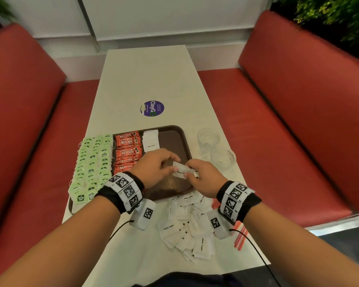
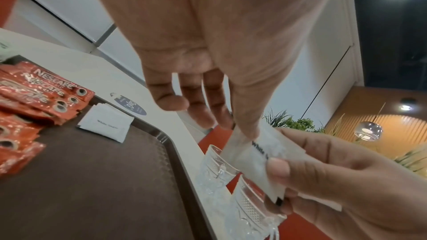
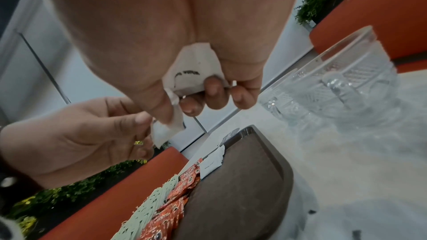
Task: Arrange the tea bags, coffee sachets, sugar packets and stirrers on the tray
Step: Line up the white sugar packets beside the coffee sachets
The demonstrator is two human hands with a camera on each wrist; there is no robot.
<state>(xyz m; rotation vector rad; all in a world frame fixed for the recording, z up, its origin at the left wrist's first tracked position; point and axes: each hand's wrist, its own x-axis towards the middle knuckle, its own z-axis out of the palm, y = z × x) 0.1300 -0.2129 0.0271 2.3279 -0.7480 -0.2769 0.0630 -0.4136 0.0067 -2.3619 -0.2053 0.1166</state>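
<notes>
A sugar packet (image 1: pixel 181 169) is pinched between left hand (image 1: pixel 153 169) and right hand (image 1: pixel 205 177) above the tray (image 1: pixel 182 141), likely to be laid next beside the sugar row (image 1: pixel 150 141).

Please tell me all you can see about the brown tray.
The tray is dark brown, plastic-looking, rectangular with rounded corners and a raised rim. It lies flat on the white table. Green tea bags fill its left side, red coffee sachets form the next column, then a few white sugar packets at the far end. Its right part is bare. Both hands hover above it.
</notes>
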